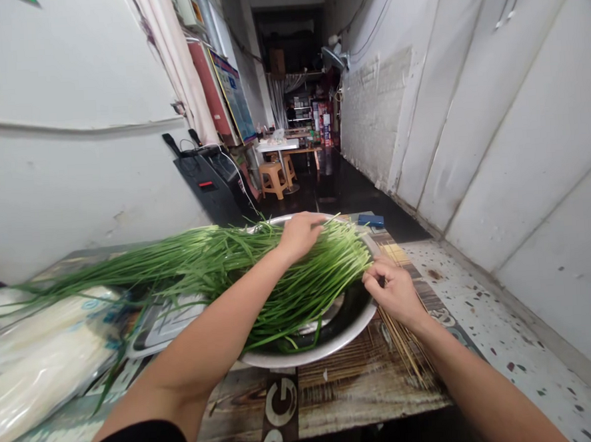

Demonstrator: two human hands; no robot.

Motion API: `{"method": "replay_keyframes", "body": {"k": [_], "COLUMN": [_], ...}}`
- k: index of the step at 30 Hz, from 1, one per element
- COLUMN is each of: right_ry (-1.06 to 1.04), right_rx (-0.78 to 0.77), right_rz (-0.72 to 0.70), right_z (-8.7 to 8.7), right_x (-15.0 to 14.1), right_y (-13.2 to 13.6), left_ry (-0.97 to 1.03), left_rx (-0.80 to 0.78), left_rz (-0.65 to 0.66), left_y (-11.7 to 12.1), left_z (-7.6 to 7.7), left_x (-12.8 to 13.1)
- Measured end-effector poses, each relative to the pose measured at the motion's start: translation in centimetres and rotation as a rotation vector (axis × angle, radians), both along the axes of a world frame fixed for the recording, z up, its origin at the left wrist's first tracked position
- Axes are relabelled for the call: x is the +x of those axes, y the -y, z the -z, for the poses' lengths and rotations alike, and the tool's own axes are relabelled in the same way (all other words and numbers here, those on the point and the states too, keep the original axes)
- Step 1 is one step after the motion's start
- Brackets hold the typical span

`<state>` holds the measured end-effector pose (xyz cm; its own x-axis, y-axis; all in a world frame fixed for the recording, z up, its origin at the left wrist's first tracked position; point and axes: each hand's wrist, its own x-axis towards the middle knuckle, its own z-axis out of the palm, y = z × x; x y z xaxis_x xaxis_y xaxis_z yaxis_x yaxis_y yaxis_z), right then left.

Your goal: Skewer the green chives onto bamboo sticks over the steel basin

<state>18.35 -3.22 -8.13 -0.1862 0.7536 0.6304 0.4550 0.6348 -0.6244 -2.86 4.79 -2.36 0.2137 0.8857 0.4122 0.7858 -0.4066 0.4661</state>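
A large heap of garlic chives [300,294] fills a round metal basin [333,352], pale stem ends to the right, green leaves spilling left over the rim. My left hand [301,235] lies on top of the heap near the far rim, its fingers stretched toward the pale stems. At the right side of the basin, my right hand [392,290] has thumb and forefinger pinched at the stem ends. What sits between those fingertips is hard to see. Thin bamboo skewers [406,344] lie on the table beneath and beside my right hand.
A wood-patterned table [336,402] carries the basin. On the left are a clear plastic bag with pale contents [58,355] and a metal tray [166,322]; a small blue box [370,220] lies behind. Beyond stand a black machine [207,176], a stool [273,179] and another table [278,145].
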Motion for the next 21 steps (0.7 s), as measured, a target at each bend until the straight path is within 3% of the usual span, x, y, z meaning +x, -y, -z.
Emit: {"method": "replay_keyframes", "body": {"k": [5, 10, 15, 21], "right_ry": [-0.007, -0.009, -0.006, 0.028], "right_rx": [0.008, 0.013, 0.010, -0.004], "right_rz": [0.000, -0.005, -0.021, -0.030], "right_z": [0.0, 0.1, 0.2, 0.1], "right_x": [-0.1, 0.0, 0.1, 0.3], "right_y": [0.0, 0.0, -0.1, -0.1], "left_ry": [-0.139, -0.087, -0.039, 0.010], "left_rx": [-0.076, -0.028, -0.125, -0.018], "left_rz": [-0.083, -0.104, -0.121, -0.062], "left_y": [-1.0, -2.5, -3.8, -2.5], "left_z": [1.6, 2.1, 2.7, 1.7], "left_x": [0.3, 0.6, 0.1, 1.1]}}
